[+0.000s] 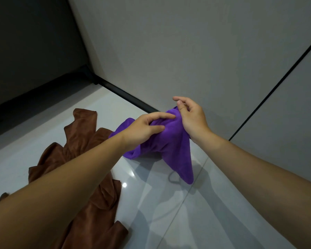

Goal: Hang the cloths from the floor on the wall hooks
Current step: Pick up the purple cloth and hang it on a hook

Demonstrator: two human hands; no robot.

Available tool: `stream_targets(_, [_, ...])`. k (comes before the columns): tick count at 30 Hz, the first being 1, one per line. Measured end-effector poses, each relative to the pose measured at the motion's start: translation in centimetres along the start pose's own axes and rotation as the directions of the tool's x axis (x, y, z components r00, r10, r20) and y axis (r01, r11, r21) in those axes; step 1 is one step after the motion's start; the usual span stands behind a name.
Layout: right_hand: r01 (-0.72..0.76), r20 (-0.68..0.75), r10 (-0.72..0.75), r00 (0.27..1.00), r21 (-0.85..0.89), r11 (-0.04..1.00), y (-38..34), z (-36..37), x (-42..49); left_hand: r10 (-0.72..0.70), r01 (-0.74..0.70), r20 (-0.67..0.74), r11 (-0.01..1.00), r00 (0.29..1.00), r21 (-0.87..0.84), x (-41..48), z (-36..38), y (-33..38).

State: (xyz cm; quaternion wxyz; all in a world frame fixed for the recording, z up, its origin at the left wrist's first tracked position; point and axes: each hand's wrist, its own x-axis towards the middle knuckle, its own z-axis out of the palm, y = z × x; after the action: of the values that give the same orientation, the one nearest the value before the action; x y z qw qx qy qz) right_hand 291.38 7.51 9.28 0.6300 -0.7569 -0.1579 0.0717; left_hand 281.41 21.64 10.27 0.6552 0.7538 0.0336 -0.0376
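Note:
A purple cloth (171, 144) hangs lifted above the floor, held between both hands. My right hand (191, 117) pinches its top edge with thumb and fingers. My left hand (144, 129) grips a fold of the same cloth just to the left, fingers curled into the fabric. One corner of the cloth droops down at the lower right, with a small dark loop showing beside it. A brown cloth (75, 159) lies crumpled on the floor to the left, partly hidden under my left forearm. No wall hooks are in view.
Glossy white floor tiles (160, 203) run under the cloths. A grey wall (187, 51) with a dark vertical seam stands straight ahead, a black skirting strip (126, 95) at its base. A dark panel (31, 42) fills the upper left.

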Motion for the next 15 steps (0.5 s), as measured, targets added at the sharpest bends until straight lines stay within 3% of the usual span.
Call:
stream_targets(4, [0.047,0.031,-0.044,0.999,-0.098,0.994,-0.5,-0.4,0.5,-0.036,0.037,-0.028,0.999,0.999,0.032,0.0,-0.2,0.9])
stream_targets(10, [0.100,0.017,-0.099,0.995,-0.128,0.987,-1.2,-0.9,0.9,-0.055,0.031,0.147,0.987,0.988,0.157,-0.5,0.1,1.1])
stream_targets(12, [0.078,0.061,-0.072,0.996,-0.103,0.992,-1.2,-1.0,0.8,-0.018,0.010,0.058,0.992,0.998,0.124,-0.4,0.4,0.9])
stream_targets(15, [0.026,0.142,-0.017,0.990,-0.056,0.998,-0.9,-1.1,0.7,0.037,-0.048,-0.241,0.998,0.970,-0.042,0.3,0.3,1.1])
